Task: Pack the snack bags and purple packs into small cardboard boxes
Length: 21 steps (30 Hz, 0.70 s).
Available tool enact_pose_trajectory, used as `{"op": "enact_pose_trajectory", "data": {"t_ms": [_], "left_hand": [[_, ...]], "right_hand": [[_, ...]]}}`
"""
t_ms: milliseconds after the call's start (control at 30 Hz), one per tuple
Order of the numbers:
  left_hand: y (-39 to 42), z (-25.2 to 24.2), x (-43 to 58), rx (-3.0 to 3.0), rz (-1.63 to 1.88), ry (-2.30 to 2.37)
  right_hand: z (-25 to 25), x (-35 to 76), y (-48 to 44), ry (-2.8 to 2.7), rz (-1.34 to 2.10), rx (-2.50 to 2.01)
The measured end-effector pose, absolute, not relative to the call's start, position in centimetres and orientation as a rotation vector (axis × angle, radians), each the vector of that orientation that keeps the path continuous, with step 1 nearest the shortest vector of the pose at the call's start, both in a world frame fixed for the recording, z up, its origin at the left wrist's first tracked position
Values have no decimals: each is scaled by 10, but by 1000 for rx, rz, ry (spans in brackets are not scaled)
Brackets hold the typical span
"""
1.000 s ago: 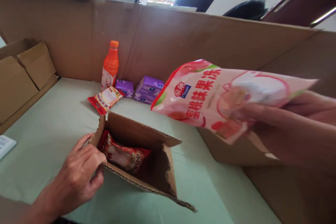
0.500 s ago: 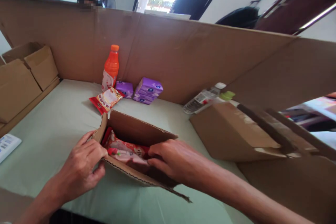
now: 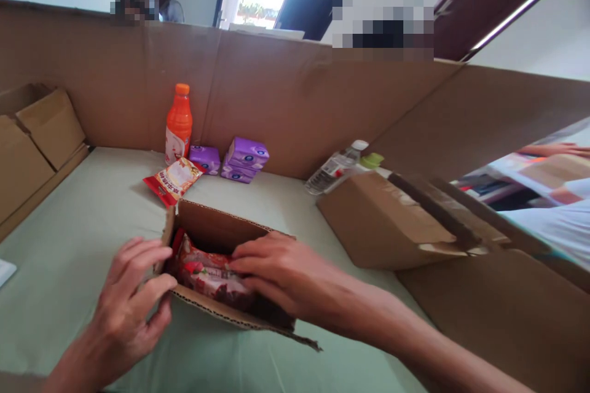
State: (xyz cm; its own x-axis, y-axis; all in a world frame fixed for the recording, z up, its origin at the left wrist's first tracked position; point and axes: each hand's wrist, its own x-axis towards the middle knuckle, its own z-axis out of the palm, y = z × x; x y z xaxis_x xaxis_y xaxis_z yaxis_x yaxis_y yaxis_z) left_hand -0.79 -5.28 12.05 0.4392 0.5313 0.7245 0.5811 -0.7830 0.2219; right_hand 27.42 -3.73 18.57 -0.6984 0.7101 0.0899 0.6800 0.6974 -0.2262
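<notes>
A small cardboard box with its top uncovered stands in front of me. Inside lie a red snack packet and, against it, a pink-and-white packet with a red fruit print. My right hand reaches in over the right side, fingers stretched out on the packets; its fingertips are partly hidden. At the box's left end is my left hand, fingers apart and curved, the tips at the cardboard edge. Just behind the box, a red-and-cream snack bag leans by an orange bottle.
Purple tissue packs sit by the back cardboard wall. To the right, a clear bottle leans by a larger carton. More cartons stand at left. Another person's arm shows at far right.
My left hand has loosened from the box's left edge, its fingers spreading. My right hand has moved left, farther over the packets. The view has shifted slightly right.
</notes>
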Motion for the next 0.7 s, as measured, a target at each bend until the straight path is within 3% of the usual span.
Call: {"op": "enact_pose_trajectory", "data": {"t_ms": [133,233,567,700], "left_hand": [[-58,107,-14,-2501,-1421,-1253],[-57,101,-14,-2675,-1458,-1305],[-45,107,-3,-2582,-1255,-1536],[-38,103,7,-2469,-1234,-1453]], "right_hand": [[192,319,-64,-2338,147,-1286],[174,331,-74,-2349,253,-1379],[122,333,-76,-2300,410,-1205],[123,342,-81,-2028,209,-1302]]}}
